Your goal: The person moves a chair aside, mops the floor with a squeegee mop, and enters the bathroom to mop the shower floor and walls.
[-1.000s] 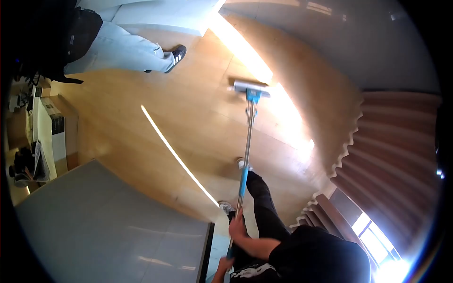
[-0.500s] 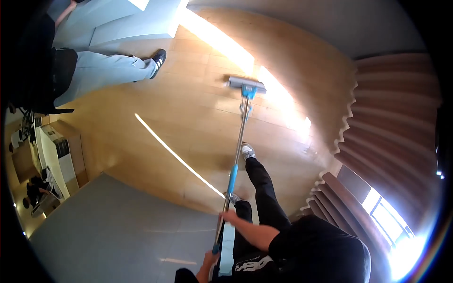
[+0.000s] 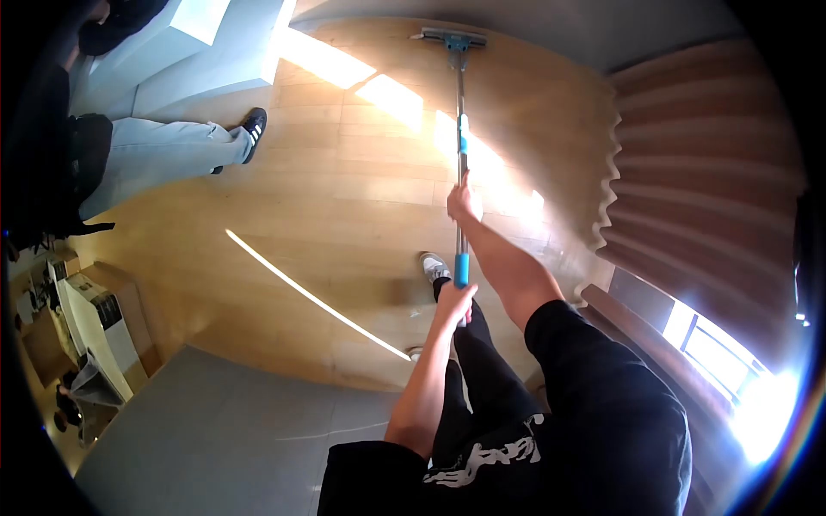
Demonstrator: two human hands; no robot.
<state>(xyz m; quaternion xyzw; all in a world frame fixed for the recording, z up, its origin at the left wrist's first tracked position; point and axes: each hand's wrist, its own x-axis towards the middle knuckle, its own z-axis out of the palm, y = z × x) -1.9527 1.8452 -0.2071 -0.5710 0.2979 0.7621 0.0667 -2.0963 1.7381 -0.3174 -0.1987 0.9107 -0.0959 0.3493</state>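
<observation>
Blue mop [image 3: 464, 138] in closed left hand [image 3: 456, 303] and, nearer its head [image 3: 453, 39], closed right hand [image 3: 465, 203]

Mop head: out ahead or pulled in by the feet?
Out ahead: the mop head is well beyond the front shoe, with the right hand gripping partway along the pole.

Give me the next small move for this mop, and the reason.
I'd likely draw the mop head back toward the shoes: it lies far out, near the grey surface bordering the floor, and the right arm is stretched well forward along the pole.
</observation>
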